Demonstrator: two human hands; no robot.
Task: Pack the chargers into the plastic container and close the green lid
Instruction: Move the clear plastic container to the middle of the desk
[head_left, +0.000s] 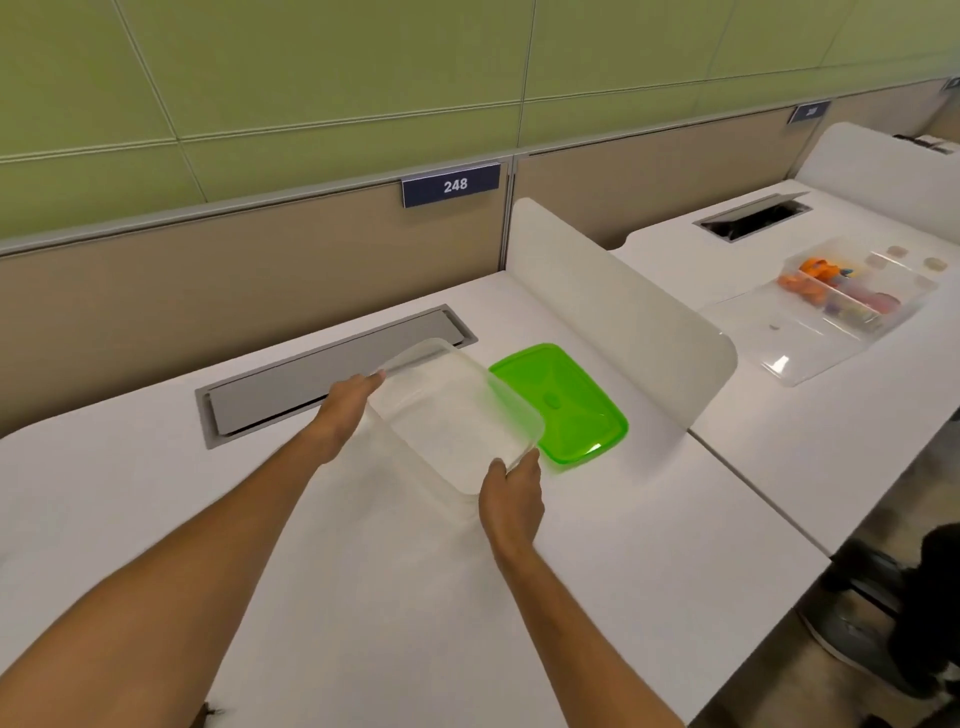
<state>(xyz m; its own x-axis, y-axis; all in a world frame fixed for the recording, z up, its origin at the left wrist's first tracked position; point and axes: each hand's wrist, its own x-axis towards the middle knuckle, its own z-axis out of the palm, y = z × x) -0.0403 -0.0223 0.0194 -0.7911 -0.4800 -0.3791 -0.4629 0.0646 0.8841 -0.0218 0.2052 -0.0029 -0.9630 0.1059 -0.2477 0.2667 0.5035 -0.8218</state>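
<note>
White desk runs along a beige partition under green wall panels, with a grey cable hatch set into its far part and a curved white divider closing off the right side. Both hands hold the clear plastic container, which looks empty and tilted. The left hand lies against its far left edge, fingers extended along the wall, and the right hand is curled around its near right corner. Just beside the container, on its right, the green lid lies flat on the desk, off the box. No chargers are visible anywhere in view, so packing has apparently not started: the container is only being positioned. What remains is everything that counts, namely fetching the chargers, laying them inside, and pressing the lid on. On the neighbouring desk, well apart, sits a clear organiser tray with small colourful items.
</note>
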